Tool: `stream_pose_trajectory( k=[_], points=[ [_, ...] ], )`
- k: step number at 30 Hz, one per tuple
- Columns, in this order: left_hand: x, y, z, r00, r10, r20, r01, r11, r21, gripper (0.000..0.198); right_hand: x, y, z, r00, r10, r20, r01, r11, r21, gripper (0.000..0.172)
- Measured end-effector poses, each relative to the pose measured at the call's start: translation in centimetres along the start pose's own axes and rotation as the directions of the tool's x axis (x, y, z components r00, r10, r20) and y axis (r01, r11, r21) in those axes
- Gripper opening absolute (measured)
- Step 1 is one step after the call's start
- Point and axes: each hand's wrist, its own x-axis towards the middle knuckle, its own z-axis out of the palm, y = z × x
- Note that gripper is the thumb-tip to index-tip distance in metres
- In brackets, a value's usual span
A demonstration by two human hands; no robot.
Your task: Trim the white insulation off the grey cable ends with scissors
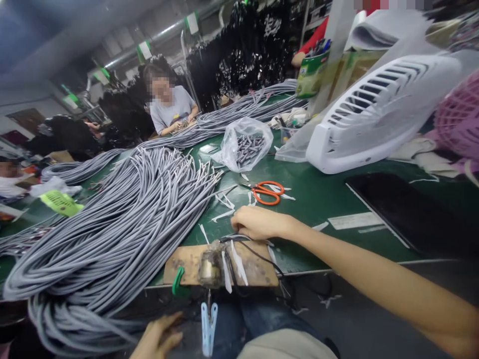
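My right hand (258, 223) rests on the green table (322, 194) just behind a small wooden board (187, 263). Its fingers are curled and closed; whatever they hold is hidden. A metal fixture (210, 269) with black wires sits on the board, and a green clamp (178, 280) pins the board to the table edge. My left hand (159, 336) is below the table edge by my lap, fingers loosely spread, holding nothing, beside a hanging bundle of grey cables (75, 319). A pale blue clothespin (208, 326) hangs under the fixture.
A big heap of grey cables (123, 219) covers the table's left. Orange scissors (267, 192), a plastic bag of small metal parts (245, 144), a white fan (377, 114) and a black mat (407, 209) lie further right. Another person (170, 107) works at the far end.
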Motion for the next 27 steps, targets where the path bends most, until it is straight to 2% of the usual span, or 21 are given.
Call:
stream_pose_trajectory(
  k=[2, 4, 5, 6, 8, 9, 12, 14, 16, 17, 19, 20, 21, 23, 24, 25, 27],
  points=[
    [0.5, 1.7, -1.6, 0.990, 0.110, -0.087, -0.118, 0.989, -0.092, 0.027, 0.2, -0.4, 0.4, 0.999, 0.033, -0.018, -0.034, 0.997, -0.063, 0.018],
    [2.0, 3.9, -3.4, 0.944, 0.251, -0.216, -0.267, 0.962, -0.049, 0.022, 0.4, -0.8, 1.1, 0.997, 0.052, -0.049, -0.057, 0.991, -0.118, 0.016],
    [3.2, 5.0, -4.2, 0.888, 0.306, -0.344, -0.316, 0.948, 0.027, 0.020, 0.5, -1.0, 1.4, 0.996, 0.058, -0.069, -0.067, 0.988, -0.137, 0.016],
    [4.6, 5.9, -4.9, 0.804, 0.347, -0.483, -0.330, 0.936, 0.123, 0.020, 0.6, -1.2, 1.7, 0.994, 0.064, -0.093, -0.078, 0.986, -0.148, 0.018],
    [8.0, 7.4, -5.8, 0.651, 0.393, -0.649, -0.250, 0.919, 0.306, 0.025, 0.8, -1.4, 2.1, 0.986, 0.088, -0.143, -0.107, 0.985, -0.132, 0.022],
    [9.6, 7.9, -6.0, 0.632, 0.406, -0.660, -0.192, 0.907, 0.374, 0.028, 0.9, -1.4, 2.2, 0.982, 0.107, -0.158, -0.125, 0.986, -0.107, 0.024],
    [13.4, 8.7, -6.1, 0.630, 0.407, -0.662, -0.038, 0.867, 0.497, 0.030, 1.1, -1.2, 2.0, 0.969, 0.158, -0.190, -0.166, 0.986, -0.025, 0.027],
    [14.4, 9.0, -6.1, 0.595, 0.411, -0.690, -0.003, 0.861, 0.509, 0.029, 1.0, -1.0, 1.6, 0.962, 0.166, -0.215, -0.171, 0.985, -0.004, 0.031],
    [14.3, 9.4, -6.5, 0.556, 0.402, -0.728, -0.019, 0.881, 0.472, 0.028, 0.9, -0.9, 1.3, 0.950, 0.168, -0.265, -0.173, 0.985, 0.003, 0.031],
    [14.0, 9.7, -6.8, 0.550, 0.374, -0.747, -0.029, 0.902, 0.430, 0.026, 0.8, -0.9, 1.2, 0.937, 0.170, -0.304, -0.171, 0.985, 0.024, 0.027],
    [13.3, 10.7, -7.4, 0.592, 0.283, -0.755, -0.059, 0.949, 0.309, 0.026, 0.8, -0.9, 1.1, 0.891, 0.201, -0.406, -0.164, 0.978, 0.126, 0.011],
    [13.1, 11.5, -7.5, 0.642, 0.233, -0.730, -0.084, 0.968, 0.235, 0.026, 0.9, -0.8, 1.1, 0.859, 0.226, -0.459, -0.149, 0.969, 0.198, 0.009],
    [13.0, 12.5, -7.4, 0.711, 0.202, -0.673, -0.125, 0.979, 0.162, 0.028, 0.9, -0.8, 1.0, 0.824, 0.254, -0.506, -0.125, 0.953, 0.275, 0.017],
    [13.4, 14.8, -6.5, 0.832, 0.263, -0.489, -0.305, 0.952, -0.005, 0.031, 1.0, -0.5, 0.7, 0.757, 0.302, -0.579, -0.040, 0.907, 0.420, 0.033],
    [14.0, 16.1, -5.8, 0.858, 0.332, -0.392, -0.398, 0.912, -0.099, 0.031, 1.0, -0.3, 0.4, 0.720, 0.325, -0.613, 0.018, 0.875, 0.485, 0.036],
    [14.7, 17.4, -5.0, 0.857, 0.400, -0.323, -0.469, 0.867, -0.171, 0.028, 1.0, 0.0, 0.1, 0.686, 0.348, -0.639, 0.088, 0.832, 0.548, 0.036],
    [16.2, 19.7, -3.5, 0.823, 0.517, -0.234, -0.564, 0.791, -0.235, 0.022, 0.9, 0.7, -0.9, 0.637, 0.408, -0.654, 0.221, 0.716, 0.662, 0.032]
  ],
)
